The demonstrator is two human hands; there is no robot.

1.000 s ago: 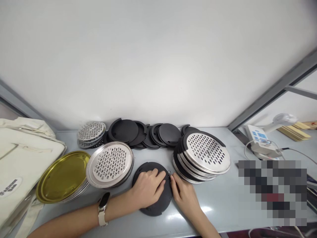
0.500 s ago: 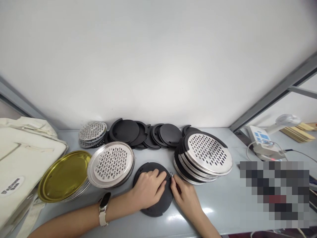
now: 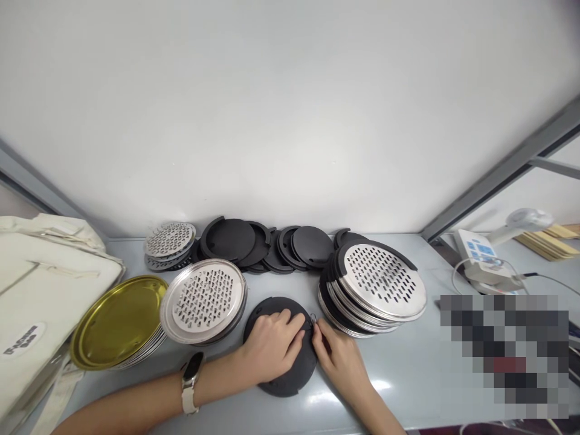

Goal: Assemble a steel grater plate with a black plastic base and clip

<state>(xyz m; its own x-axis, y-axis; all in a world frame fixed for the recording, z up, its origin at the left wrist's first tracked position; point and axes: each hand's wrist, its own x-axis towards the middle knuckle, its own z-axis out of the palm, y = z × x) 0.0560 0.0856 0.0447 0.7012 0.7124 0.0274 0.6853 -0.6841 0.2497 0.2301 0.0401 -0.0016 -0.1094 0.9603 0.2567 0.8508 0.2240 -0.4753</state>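
Observation:
A round black plastic disc (image 3: 283, 386) lies flat on the grey table in front of me. My left hand (image 3: 274, 341) rests on its top with curled fingers gripping it, hiding much of the surface. At the disc's upper right edge, my right hand (image 3: 338, 353) pinches a small wire metal loop (image 3: 313, 318) between thumb and fingertips. How the loop joins the disc is hidden. Left of the disc sits a stack topped by a silver grater plate (image 3: 206, 296). To the right, a tilted stack of grater plates with black rims (image 3: 380, 281) stands close to my right hand.
Gold round trays (image 3: 120, 323) are stacked at left, beside a white bag (image 3: 49, 290). Along the wall lie several black discs (image 3: 312, 246) and small perforated plates (image 3: 170, 240). A white device (image 3: 480, 257) with cables stands at right, behind a pixelated area.

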